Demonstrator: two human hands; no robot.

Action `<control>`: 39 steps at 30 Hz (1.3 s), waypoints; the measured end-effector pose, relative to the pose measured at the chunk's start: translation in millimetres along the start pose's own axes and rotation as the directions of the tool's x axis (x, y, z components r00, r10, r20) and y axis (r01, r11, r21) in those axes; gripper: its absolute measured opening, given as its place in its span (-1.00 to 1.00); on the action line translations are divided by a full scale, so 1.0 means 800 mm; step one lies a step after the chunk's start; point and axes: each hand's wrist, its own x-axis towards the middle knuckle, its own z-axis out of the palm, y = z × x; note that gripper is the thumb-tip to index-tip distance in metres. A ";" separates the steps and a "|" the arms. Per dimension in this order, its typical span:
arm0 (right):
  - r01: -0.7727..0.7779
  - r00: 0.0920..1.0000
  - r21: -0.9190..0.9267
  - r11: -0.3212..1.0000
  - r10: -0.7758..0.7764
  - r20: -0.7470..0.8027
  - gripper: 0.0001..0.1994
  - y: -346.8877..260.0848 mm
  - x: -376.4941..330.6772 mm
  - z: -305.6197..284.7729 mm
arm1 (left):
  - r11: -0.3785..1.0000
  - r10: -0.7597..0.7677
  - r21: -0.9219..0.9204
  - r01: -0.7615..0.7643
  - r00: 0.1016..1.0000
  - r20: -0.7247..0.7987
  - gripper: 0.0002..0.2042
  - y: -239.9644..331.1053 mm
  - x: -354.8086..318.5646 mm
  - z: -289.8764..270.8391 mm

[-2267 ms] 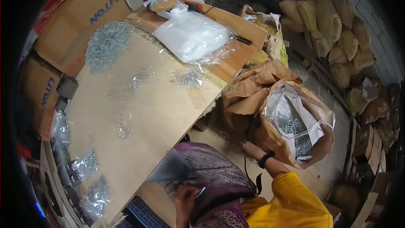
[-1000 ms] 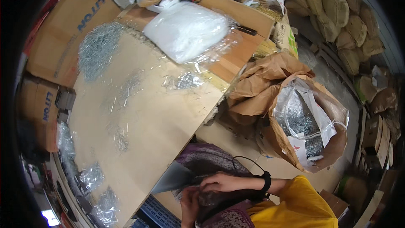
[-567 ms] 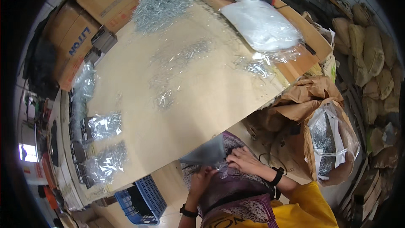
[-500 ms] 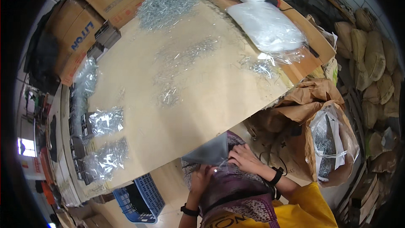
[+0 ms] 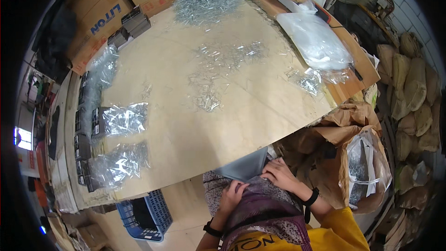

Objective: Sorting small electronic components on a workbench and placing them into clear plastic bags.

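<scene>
Both hands have settled in the lap since the earlier frames, when the right one was reaching toward the sack at the person's right; the view has also swung so that more of the counter [image 5: 223, 125] shows.

The left hand [image 5: 231, 196] rests on the purple patterned cloth [image 5: 260, 209] over the lap, its fingers curled at the lower edge of a flat grey bag [image 5: 244, 167]. The right hand [image 5: 278, 176] lies just beside it, fingers bent onto the same bag's right edge. Each hand seems to pinch the bag, though the grip itself is too small to make out. The bag sits tilted, just below the counter's near edge, touching the cloth.

On the counter, a heap of metal pins [image 5: 206, 0] lies at the far end, with thinner scatters [image 5: 223, 60] across the middle. Clear packets of pins [image 5: 123, 118] lie along the left side, next to small dark boxes [image 5: 83, 130]. A white plastic bag [image 5: 318, 42] lies at the far right. Cardboard cartons [image 5: 102, 14] stand behind the counter.

To the person's right, an open brown paper sack [image 5: 367, 167] with a clear liner holds more pins. A blue crate [image 5: 144, 214] sits on the floor below the counter.
</scene>
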 end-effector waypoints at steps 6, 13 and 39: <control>-0.038 0.852 0.055 0.998 0.061 -0.520 -0.78 -0.026 0.020 -0.002 | 0.969 0.240 -0.043 -0.243 0.969 -0.059 -0.88 -0.009 -0.011 0.001; 0.278 0.901 -0.176 0.944 -0.320 -0.293 -0.63 -0.091 0.162 -0.088 | 0.866 0.480 0.198 -0.459 0.875 -0.068 -0.83 0.026 0.006 -0.010; 0.225 0.948 0.177 0.958 -0.174 -0.267 -0.62 -0.054 0.207 -0.105 | 0.954 0.237 -0.141 -0.264 0.954 -0.183 -0.89 0.045 0.000 -0.013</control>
